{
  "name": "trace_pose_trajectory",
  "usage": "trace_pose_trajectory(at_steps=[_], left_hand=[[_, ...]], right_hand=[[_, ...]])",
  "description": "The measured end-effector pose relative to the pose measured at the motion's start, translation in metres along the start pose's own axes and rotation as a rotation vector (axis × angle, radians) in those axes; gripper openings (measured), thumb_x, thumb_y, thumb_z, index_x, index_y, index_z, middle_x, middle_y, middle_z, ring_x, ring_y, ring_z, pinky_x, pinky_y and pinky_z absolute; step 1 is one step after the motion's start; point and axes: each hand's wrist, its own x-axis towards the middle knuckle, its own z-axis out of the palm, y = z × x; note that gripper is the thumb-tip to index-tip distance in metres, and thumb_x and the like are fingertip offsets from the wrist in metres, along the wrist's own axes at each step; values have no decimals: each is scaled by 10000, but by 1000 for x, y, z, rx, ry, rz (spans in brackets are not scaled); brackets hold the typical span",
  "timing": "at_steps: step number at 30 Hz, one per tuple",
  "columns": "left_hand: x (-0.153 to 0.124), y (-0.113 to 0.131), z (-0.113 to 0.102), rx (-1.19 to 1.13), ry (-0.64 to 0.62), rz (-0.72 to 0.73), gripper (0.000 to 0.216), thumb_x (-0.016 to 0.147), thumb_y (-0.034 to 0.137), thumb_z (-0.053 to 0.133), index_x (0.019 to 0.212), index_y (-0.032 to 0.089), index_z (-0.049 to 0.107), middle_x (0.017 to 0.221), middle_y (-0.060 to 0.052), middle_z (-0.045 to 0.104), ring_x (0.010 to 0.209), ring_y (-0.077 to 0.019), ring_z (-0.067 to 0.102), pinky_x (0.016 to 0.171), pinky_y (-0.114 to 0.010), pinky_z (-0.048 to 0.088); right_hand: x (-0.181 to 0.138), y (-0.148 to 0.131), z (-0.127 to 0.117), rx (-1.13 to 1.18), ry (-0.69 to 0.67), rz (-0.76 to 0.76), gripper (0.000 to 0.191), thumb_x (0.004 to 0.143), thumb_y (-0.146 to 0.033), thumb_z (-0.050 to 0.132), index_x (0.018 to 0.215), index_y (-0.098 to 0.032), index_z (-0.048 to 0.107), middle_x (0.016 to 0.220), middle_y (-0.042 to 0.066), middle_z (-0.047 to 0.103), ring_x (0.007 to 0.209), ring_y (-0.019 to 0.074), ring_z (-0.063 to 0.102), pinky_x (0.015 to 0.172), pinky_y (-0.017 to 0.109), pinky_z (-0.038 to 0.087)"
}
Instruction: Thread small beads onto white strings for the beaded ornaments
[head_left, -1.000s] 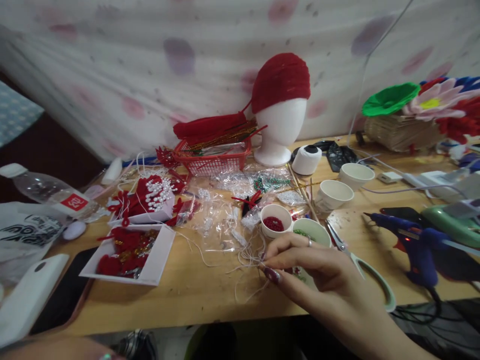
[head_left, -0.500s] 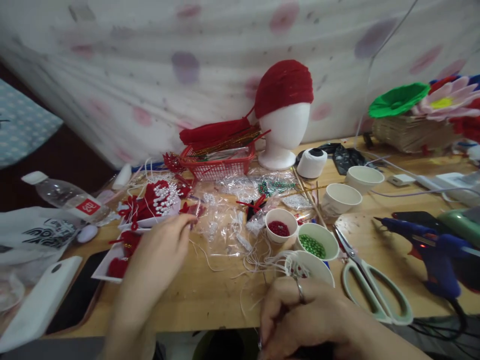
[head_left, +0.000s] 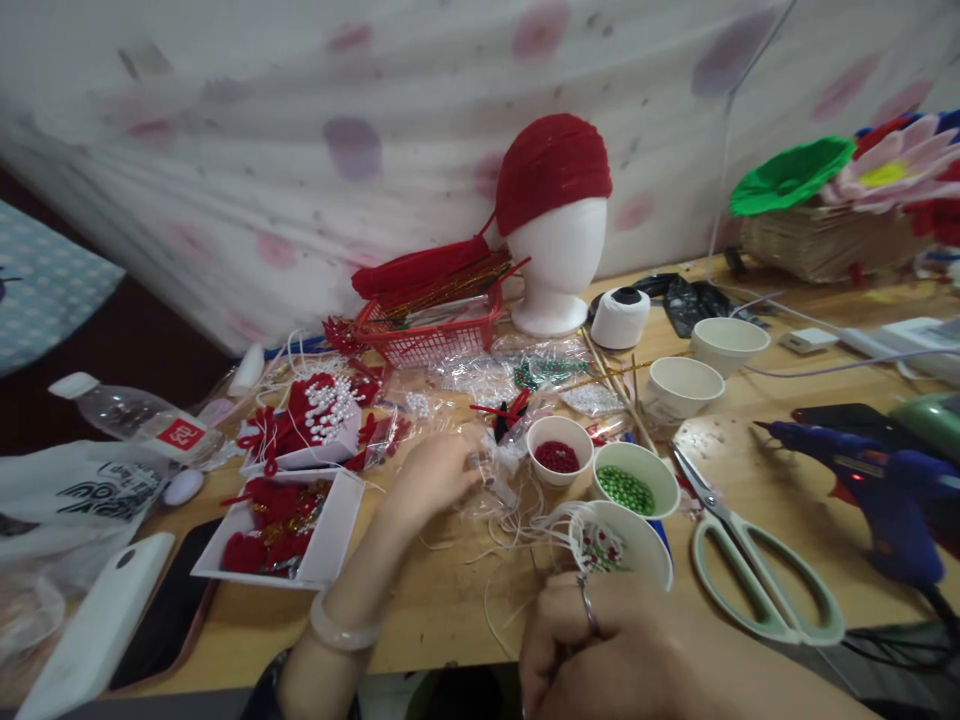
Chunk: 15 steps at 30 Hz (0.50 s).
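My left hand (head_left: 439, 472) reaches across the table over the clear plastic bags (head_left: 496, 490). Its fingertips are blurred against the plastic, so I cannot tell whether they grip it. At the front edge, my right hand (head_left: 592, 640) is closed, with a ring on one finger; whatever it pinches is hidden. Just beyond it stands a paper cup (head_left: 654, 545) with white cords and red and green beads inside. Close by are a cup of green beads (head_left: 627, 490) and a cup of dark red beads (head_left: 556, 457).
Scissors (head_left: 750, 575) and a blue glue gun (head_left: 862, 475) lie at right. A white box (head_left: 337, 530) of red ornaments sits left, near a phone (head_left: 169, 610) and a bottle (head_left: 135, 415). Behind are a red basket (head_left: 442, 345) and a foam head (head_left: 559, 250) in red fabric.
My left hand has moved right, from beside the white boxes to the plastic bags, uncovering the box of red ornaments. My right hand stays closed near the table edge.
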Motion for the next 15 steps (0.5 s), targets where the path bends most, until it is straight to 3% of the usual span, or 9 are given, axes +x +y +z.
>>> trace_pose_trajectory(at_steps=[4, 9, 12, 15], left_hand=[[2, 7, 8, 83, 23, -42, 240, 902, 272, 613, 1107, 211, 721, 1045, -121, 768, 954, -301, 702, 797, -362, 493], [3, 2, 4, 127, 42, -71, 165, 918, 259, 585, 967, 226, 740, 954, -84, 778, 900, -271, 711, 763, -327, 488], [0, -7, -2, 148, 69, -112, 202, 919, 235, 566, 875, 194, 758, 926, -124, 775, 885, -295, 713, 741, -344, 487], [-4, -14, -9, 143, 100, -135, 227, 939, 250, 547, 915, 206, 768, 971, -116, 780, 926, -291, 712, 765, -345, 482]], right_hand=[[0, 6, 7, 50, 0, 181, 140, 895, -276, 688, 810, -212, 780, 861, 25, 752, 737, 113, 693, 573, 159, 485], [0, -3, -2, -21, 32, 7, 167, 918, -251, 649, 926, -197, 807, 909, 63, 752, 807, 137, 697, 680, 196, 513], [0, -9, -8, -2, 42, -9, 185, 924, -265, 644, 980, -204, 809, 932, 69, 742, 823, 127, 691, 706, 182, 510], [1, -10, -9, 21, 55, -8, 201, 923, -303, 646, 991, -203, 807, 904, 69, 735, 806, 127, 694, 683, 177, 513]])
